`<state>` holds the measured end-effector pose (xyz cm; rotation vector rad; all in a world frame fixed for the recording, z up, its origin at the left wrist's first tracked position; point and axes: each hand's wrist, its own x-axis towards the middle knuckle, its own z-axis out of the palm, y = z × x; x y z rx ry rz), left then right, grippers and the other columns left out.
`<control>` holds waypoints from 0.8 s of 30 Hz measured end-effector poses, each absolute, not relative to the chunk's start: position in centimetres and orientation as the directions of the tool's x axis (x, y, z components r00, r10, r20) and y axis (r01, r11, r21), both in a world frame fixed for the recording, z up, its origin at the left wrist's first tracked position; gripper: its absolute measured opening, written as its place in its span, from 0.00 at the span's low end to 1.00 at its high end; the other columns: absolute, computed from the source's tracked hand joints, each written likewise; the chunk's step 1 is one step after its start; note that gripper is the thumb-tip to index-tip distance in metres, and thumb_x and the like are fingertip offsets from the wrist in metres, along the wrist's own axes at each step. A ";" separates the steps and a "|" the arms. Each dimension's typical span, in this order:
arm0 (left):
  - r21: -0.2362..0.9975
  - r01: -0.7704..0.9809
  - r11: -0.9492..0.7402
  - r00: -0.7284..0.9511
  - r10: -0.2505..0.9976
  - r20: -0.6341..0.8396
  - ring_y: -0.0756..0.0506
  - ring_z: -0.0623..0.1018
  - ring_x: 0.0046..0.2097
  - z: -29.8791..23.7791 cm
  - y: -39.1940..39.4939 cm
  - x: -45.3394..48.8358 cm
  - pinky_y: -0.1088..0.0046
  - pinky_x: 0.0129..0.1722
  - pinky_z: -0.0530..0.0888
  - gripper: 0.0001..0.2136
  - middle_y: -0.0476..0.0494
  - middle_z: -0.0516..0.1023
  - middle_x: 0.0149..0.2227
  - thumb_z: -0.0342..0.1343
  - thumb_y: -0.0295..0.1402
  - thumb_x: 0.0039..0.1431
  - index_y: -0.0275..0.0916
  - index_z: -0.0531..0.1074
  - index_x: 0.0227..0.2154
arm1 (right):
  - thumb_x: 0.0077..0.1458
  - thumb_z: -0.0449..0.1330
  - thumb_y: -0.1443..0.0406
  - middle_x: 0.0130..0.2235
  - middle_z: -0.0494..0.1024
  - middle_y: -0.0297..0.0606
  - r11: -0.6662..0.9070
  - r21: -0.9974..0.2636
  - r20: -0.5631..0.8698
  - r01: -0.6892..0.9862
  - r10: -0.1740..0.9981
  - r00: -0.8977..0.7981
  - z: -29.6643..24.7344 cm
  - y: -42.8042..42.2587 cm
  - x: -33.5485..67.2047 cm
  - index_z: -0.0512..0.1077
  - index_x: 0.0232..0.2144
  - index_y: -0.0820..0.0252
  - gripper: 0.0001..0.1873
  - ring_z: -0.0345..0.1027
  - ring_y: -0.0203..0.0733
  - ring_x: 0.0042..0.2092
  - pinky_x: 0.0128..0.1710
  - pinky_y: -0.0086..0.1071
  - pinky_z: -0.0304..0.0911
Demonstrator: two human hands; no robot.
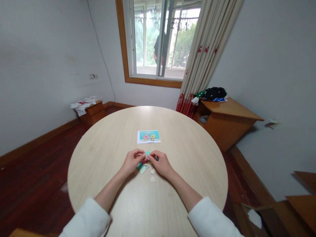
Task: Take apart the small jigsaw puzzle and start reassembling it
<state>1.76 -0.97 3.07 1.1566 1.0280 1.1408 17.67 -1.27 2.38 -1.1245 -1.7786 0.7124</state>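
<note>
Over a round table, my left hand (134, 161) and my right hand (161, 162) meet with fingertips pinched together. A small pale jigsaw piece (147, 156) shows between the fingertips, and both hands appear to grip it. Beneath the hands lies a partly joined colourful jigsaw puzzle (143, 168), largely covered by my fingers. Two loose pieces lie white side up near my right wrist: one jigsaw piece (152, 171) close to the puzzle, another jigsaw piece (153, 179) nearer me. Beyond my hands rests a printed picture card (149, 136) with a pink and a yellow cartoon figure.
The round wooden table (108, 138) fills the middle. Behind it are a window (158, 39) and a long curtain (209, 42). A wooden desk (232, 112) with cloths stands at the right, a small cabinet (96, 112) at the left.
</note>
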 end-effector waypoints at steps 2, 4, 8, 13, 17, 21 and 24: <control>0.990 -0.133 0.055 0.139 0.990 -0.036 0.47 0.77 0.26 3.2 -1.1 1.8 0.70 0.30 0.74 0.18 0.46 0.77 0.21 0.68 0.41 0.35 0.35 0.70 0.26 | 0.53 0.55 0.62 0.26 0.74 0.35 0.422 -0.826 0.375 0.373 0.907 -0.193 2.2 -1.1 17.7 0.71 0.23 0.60 0.11 0.64 0.35 0.29 0.31 0.28 0.59; 0.989 -0.138 0.060 0.143 0.989 -0.040 0.48 0.77 0.25 3.3 -1.1 1.7 0.71 0.30 0.74 0.18 0.47 0.76 0.20 0.68 0.41 0.35 0.35 0.71 0.26 | 0.53 0.55 0.62 0.25 0.73 0.34 0.414 -0.836 0.371 0.360 0.910 -0.185 2.1 -1.0 17.7 0.71 0.23 0.61 0.11 0.63 0.35 0.28 0.31 0.28 0.58; 0.989 -0.141 0.052 0.156 0.987 -0.030 0.48 0.76 0.25 3.4 -1.1 1.7 0.71 0.30 0.74 0.17 0.47 0.75 0.21 0.67 0.41 0.36 0.34 0.72 0.26 | 0.53 0.55 0.61 0.25 0.73 0.33 0.401 -0.853 0.356 0.335 0.915 -0.189 2.1 -0.9 17.7 0.70 0.23 0.61 0.11 0.62 0.34 0.28 0.31 0.28 0.58; 0.995 -0.098 0.005 0.126 0.992 0.007 0.48 0.75 0.27 3.5 -1.0 1.5 0.71 0.30 0.73 0.16 0.47 0.76 0.23 0.66 0.41 0.37 0.35 0.73 0.25 | 0.53 0.55 0.60 0.25 0.73 0.32 0.394 -0.869 0.330 0.299 0.912 -0.244 2.6 -1.2 17.6 0.71 0.24 0.61 0.12 0.61 0.33 0.28 0.30 0.27 0.58; 0.998 -0.023 -0.061 0.072 0.995 0.062 0.49 0.74 0.27 3.3 -0.7 1.2 0.71 0.31 0.72 0.13 0.47 0.76 0.23 0.64 0.39 0.39 0.35 0.74 0.25 | 0.51 0.57 0.58 0.22 0.70 0.31 0.343 -0.879 0.309 0.330 0.939 -0.154 2.5 -1.2 17.6 0.68 0.20 0.60 0.14 0.59 0.33 0.26 0.27 0.27 0.56; 0.989 0.071 -0.130 -0.049 0.990 0.134 0.47 0.74 0.29 2.9 -0.2 0.8 0.70 0.32 0.71 0.12 0.45 0.77 0.27 0.63 0.39 0.40 0.36 0.75 0.26 | 0.54 0.54 0.56 0.18 0.65 0.29 0.297 -0.840 0.311 0.454 0.949 -0.045 2.1 -0.4 18.4 0.64 0.16 0.60 0.20 0.55 0.32 0.23 0.25 0.27 0.52; 0.958 0.207 -0.196 -0.099 0.970 0.220 0.49 0.72 0.28 2.6 0.0 0.5 0.71 0.31 0.69 0.11 0.45 0.75 0.28 0.61 0.37 0.42 0.36 0.77 0.29 | 0.58 0.51 0.57 0.18 0.65 0.31 0.289 -0.745 0.318 0.602 0.946 -0.061 2.2 -0.2 19.3 0.64 0.16 0.60 0.22 0.56 0.32 0.23 0.26 0.28 0.51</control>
